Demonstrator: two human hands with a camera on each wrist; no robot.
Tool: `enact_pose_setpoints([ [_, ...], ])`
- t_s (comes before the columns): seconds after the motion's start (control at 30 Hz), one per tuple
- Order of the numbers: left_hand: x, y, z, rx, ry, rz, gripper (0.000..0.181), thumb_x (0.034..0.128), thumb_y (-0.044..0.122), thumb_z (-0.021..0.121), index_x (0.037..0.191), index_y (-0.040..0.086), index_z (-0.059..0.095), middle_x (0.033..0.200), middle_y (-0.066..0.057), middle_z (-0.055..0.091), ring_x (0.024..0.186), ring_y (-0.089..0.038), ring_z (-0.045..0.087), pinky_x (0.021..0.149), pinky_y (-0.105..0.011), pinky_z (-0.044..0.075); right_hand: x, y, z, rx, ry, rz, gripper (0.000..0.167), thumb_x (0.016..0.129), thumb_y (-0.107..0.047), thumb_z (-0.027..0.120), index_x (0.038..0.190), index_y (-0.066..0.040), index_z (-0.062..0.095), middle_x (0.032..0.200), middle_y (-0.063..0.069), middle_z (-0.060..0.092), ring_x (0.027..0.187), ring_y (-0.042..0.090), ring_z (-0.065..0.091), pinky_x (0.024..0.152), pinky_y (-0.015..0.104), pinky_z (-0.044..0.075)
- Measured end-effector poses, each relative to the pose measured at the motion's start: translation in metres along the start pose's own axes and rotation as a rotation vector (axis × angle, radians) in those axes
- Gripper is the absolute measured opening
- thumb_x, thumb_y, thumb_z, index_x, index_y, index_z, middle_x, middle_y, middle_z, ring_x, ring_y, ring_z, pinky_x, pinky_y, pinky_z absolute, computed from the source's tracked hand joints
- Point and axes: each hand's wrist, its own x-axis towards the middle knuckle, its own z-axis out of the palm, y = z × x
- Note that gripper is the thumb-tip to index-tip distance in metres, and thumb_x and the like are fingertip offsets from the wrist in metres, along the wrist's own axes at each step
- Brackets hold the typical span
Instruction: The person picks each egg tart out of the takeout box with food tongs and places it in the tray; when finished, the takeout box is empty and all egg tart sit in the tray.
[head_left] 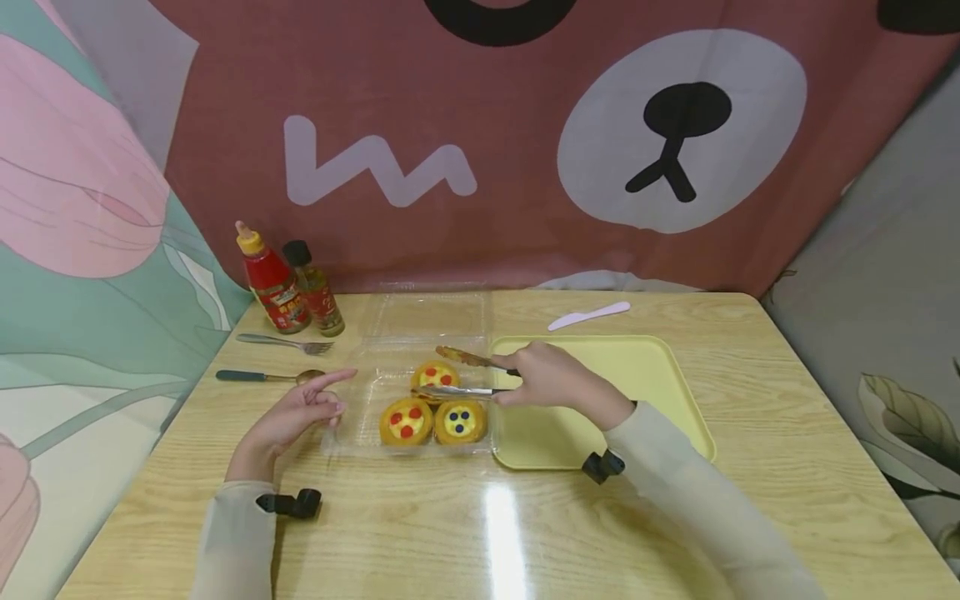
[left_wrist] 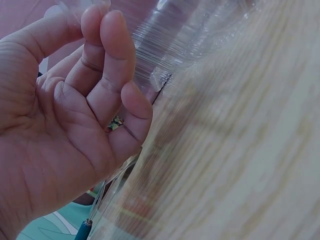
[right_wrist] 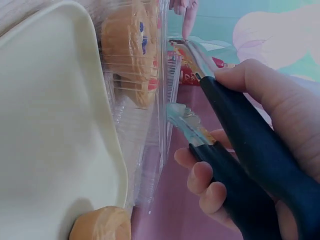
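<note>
My right hand holds metal tongs by their black handles. The arms of the tongs are spread, their tips above the back tart in the head view. Two more tarts sit in front of it in the clear plastic container: one with red dots, one with blue dots. At the container's left edge, my left hand pinches the rim, its index finger stretched out. A further tart lies at the tray's edge in the right wrist view; my right hand hides it from the head camera.
Right of the container lies a yellow tray, with a pink knife behind it. A red sauce bottle and a smaller bottle stand at the back left. A fork and a green-handled spoon lie near them.
</note>
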Motion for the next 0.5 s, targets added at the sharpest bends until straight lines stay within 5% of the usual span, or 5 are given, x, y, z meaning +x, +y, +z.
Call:
enact_pose_setpoints([
  [0.5,0.001,0.000,0.001,-0.010,0.005,-0.006,0.057,0.0946,0.001,0.053,0.145,-0.005,0.027,0.073,0.006,0.062,0.064,-0.007,0.059,0.072,-0.026,0.050,0.001,-0.014,-0.002,-0.039,-0.088,0.140,0.061,0.083,-0.042,0.069,0.132,-0.007,0.056,0.043,-0.011,0.016,0.039,0.006,0.011,0.038,0.021,0.017],
])
